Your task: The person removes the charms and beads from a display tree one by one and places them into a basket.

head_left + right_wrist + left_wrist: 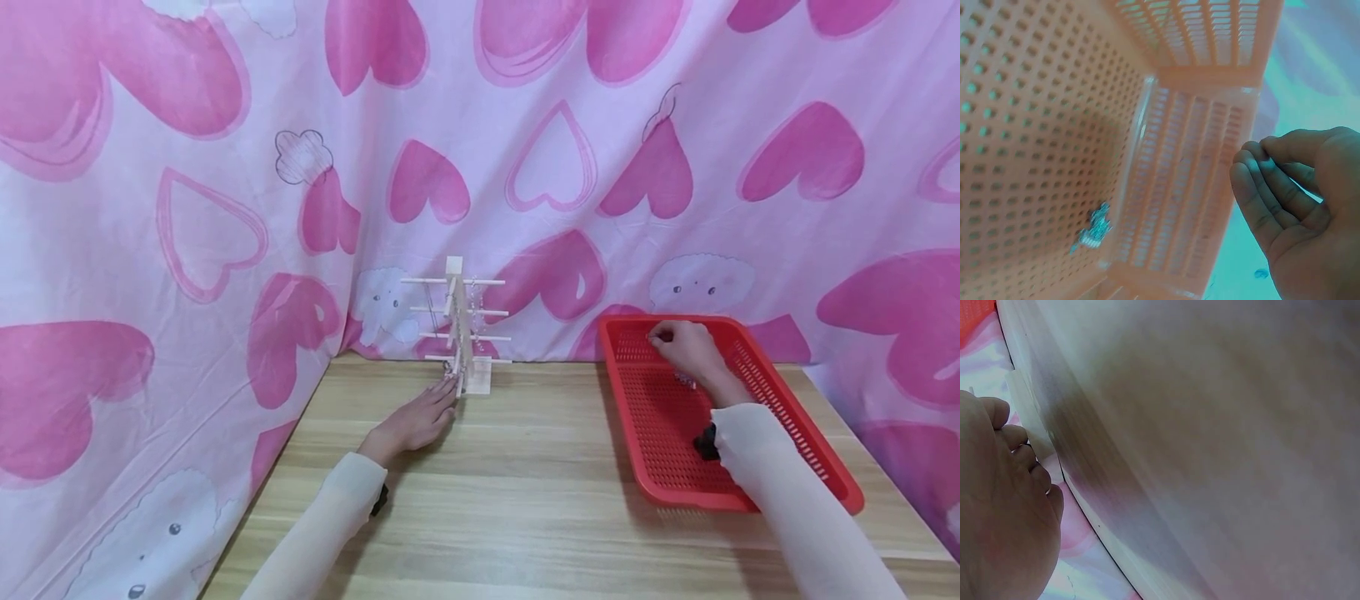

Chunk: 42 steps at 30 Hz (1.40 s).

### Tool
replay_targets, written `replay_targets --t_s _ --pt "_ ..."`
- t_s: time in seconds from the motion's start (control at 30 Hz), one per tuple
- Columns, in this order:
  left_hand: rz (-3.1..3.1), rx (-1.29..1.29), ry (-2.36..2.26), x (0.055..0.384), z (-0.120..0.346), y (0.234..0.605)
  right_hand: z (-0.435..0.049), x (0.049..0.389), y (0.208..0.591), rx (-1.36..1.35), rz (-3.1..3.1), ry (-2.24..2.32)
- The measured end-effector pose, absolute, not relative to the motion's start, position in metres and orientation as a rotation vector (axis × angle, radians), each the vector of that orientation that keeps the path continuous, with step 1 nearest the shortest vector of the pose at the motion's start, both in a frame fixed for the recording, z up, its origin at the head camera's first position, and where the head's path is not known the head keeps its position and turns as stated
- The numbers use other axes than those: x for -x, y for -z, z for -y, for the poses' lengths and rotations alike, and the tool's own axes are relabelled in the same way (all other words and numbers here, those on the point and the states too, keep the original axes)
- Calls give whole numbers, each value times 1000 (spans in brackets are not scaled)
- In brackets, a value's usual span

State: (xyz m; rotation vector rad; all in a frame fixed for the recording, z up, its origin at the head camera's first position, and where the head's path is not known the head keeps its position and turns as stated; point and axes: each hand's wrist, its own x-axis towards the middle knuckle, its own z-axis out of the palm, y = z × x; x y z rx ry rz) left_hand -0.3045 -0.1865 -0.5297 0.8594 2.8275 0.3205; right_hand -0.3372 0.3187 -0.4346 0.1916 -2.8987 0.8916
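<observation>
A light wooden jewelry stand (459,329) with several crossbars stands at the back of the table. Thin strands and a beaded strand (480,317) hang on its pegs. My left hand (420,419) lies low at its base, fingers extended toward the lower front pegs; the left wrist view also catches this hand (1010,500). Above the far end of a red plastic basket (637,425) is my right hand (690,348). Its thumb and fingertips meet in the right wrist view (1297,194); nothing shows between them, though something very thin could be hidden. A small beaded piece (1093,228) lies in the basket.
The basket's raised, slotted walls (1179,187) surround the beaded piece. Behind the wooden table (525,500) hangs a pink heart-patterned cloth (480,125), which also encloses both sides. A dark wrist strap (705,442) shows below the right sleeve.
</observation>
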Motion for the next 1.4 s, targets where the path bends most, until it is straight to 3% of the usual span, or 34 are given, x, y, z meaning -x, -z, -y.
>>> replay_targets --t_s 1.4 --pt "-2827 -878 -294 302 185 528 -159 328 387 -515 2678 -1166"
